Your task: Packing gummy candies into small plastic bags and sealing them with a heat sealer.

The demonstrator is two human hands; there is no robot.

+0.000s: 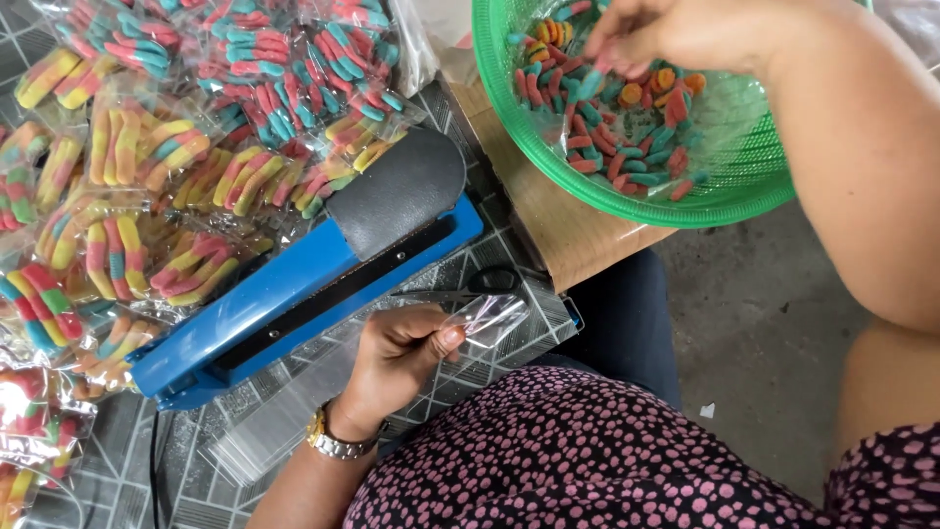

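Note:
My left hand (399, 355) pinches a small clear plastic bag (487, 318) by its mouth, just in front of a blue heat sealer (294, 294) with a black arm. My right hand (654, 34) reaches into a green mesh basket (744, 186) at the top right, fingers closed on a few red and blue gummy worms (597, 127) from the heap inside. A metal watch sits on my left wrist.
Many sealed clear packets of striped gummy worms (166, 147) lie piled at the left and top. A stack of empty clear bags (284, 411) lies beneath my left arm. Scissors (490, 282) rest beside the sealer. The basket stands on a cardboard box (568, 235).

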